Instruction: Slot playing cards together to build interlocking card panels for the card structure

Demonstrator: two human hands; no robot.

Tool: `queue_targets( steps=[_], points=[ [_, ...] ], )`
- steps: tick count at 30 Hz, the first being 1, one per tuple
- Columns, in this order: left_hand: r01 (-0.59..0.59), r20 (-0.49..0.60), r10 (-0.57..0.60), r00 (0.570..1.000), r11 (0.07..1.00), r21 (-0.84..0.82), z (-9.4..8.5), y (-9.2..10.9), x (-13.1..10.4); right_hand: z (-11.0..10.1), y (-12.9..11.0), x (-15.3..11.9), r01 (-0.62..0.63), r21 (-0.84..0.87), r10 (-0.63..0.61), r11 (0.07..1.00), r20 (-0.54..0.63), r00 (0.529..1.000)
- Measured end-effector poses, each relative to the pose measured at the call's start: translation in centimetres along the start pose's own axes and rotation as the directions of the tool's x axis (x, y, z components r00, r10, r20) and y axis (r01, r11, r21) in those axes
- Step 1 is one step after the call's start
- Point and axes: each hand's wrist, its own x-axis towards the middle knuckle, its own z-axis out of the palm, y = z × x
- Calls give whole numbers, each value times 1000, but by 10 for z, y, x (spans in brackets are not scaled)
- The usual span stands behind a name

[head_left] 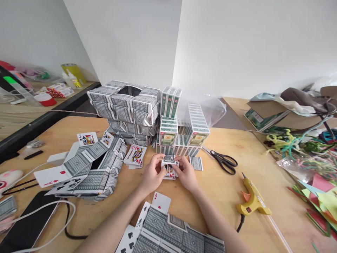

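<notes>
Behind, pale walls (216, 45) rise above the wooden surface (218, 196). Left hand (154, 172) and right hand (187, 173) pinch a folded card (169, 159); the red-diamond card (163, 201) reads "A".

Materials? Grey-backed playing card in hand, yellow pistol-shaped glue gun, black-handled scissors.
Grey-backed playing card: likely smooth card stock; thin, printed.
Glue gun: probably moulded plastic, smooth; rounded, evenly yellow body.
Scissors: handles likely smooth plastic, black loops; grey blades suggest metal.

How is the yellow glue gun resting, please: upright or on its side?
The glue gun is on its side: barrel and handle both lie along the tabletop.
</notes>
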Motion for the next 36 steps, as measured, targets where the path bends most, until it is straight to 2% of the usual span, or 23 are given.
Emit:
queue_targets(
  steps=[8,12,16,18,22,25,31,34,36],
  points=[
    [33,41,-32,999,999,-32,1,2,0,-1,1,0,-43,18,44,999,-54,998],
    [37,13,-37,999,998,-41,1,0,-1,-2,1,0,-38,-11,36,999,-112,993],
    [36,-21,-36,999,999,23,3,-4,-2,-3,2,1,-41,-13,38,999,-179,983],
    [22,-31,-20,999,998,56,3,-4,-2,-3,1,1,-50,19,53,999,-168,984],
    [-29,-82,38,996,994,101,2,-2,-1,-2,-3,1,-107,111,115,988,-68,991],
    [-56,-89,72,993,985,166,1,1,0,-1,-6,1,-132,116,135,984,-20,991],
    [-129,-14,136,991,963,236,-2,8,-2,-3,-7,1,-105,43,105,994,-14,994],
    [-132,35,127,991,963,236,-1,8,-2,-4,-7,2,-10,-4,10,1000,-48,999],
    [-117,23,115,993,965,235,0,6,-2,-4,-6,2,57,-26,-58,998,-55,997]
  ],
)
